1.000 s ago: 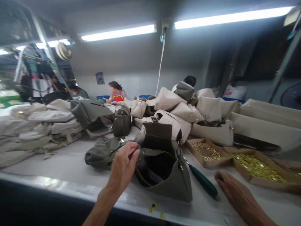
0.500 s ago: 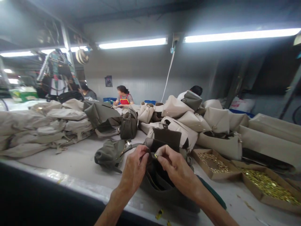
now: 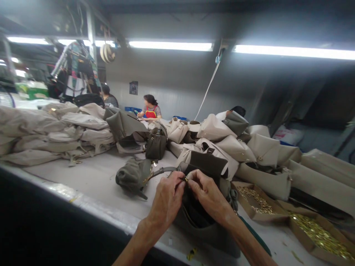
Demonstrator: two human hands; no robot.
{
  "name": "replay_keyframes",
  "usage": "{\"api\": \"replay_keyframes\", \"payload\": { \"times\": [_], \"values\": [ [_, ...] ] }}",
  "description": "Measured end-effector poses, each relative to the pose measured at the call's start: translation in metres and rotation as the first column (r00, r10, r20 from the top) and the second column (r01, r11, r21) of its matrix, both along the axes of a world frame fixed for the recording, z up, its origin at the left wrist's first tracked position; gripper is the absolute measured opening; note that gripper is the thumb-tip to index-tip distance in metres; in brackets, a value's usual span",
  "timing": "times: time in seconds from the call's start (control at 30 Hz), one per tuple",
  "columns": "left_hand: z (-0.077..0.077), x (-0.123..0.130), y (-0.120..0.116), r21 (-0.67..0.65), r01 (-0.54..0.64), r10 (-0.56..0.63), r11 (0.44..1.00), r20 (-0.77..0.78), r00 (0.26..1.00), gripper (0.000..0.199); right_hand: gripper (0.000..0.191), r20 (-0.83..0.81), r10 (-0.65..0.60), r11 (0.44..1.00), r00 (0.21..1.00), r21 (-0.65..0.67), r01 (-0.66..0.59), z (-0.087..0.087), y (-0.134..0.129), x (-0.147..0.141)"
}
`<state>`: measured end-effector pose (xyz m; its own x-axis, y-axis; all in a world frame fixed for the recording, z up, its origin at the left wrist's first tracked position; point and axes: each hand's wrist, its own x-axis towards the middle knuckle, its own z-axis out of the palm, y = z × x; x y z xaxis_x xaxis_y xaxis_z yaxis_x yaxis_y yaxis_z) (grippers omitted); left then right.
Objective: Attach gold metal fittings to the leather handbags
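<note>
so the left hand [image 3: 168,194] mid-frame has fingers clamped on the open dark-olive leather-look bag [image 3: 205,234] at lower centre, then a tiny gold metal piece [image 3: 186,179] pinched in the right hand [image 3: 206,190], shallow brown cardboard tray [image 3: 264,217] lower right

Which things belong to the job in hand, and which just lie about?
Belonging, likely:
- open dark olive leathery bag
- tiny gold metal piece between left hand and right hand
- gold metal fittings in brown cardboard trays

Lying about, likely:
- beige leathery bags piled behind
- boxy dark handbag
</note>
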<state>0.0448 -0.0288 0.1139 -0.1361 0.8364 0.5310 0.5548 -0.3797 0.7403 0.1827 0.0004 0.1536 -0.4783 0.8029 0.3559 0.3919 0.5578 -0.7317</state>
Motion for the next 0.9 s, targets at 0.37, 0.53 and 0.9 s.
{"api": "replay_keyframes", "payload": {
  "times": [0.37,0.53,0.9],
  "values": [
    [-0.005,0.006,0.001,0.072,-0.133,0.139,0.989,-0.095,0.986,0.022,0.011,-0.044,-0.055,0.998,0.998,-0.035,0.053,-0.006,0.002,-0.004],
    [-0.007,0.008,0.002,0.115,-0.169,0.181,0.979,-0.104,0.978,0.019,0.011,-0.145,-0.027,0.997,0.989,-0.076,0.016,-0.008,0.001,-0.004],
    [-0.02,0.012,0.005,0.328,-0.076,0.146,0.942,-0.195,0.97,0.025,0.023,-0.312,0.022,0.983,0.95,-0.167,-0.078,-0.02,0.016,-0.003]
  ]
}}
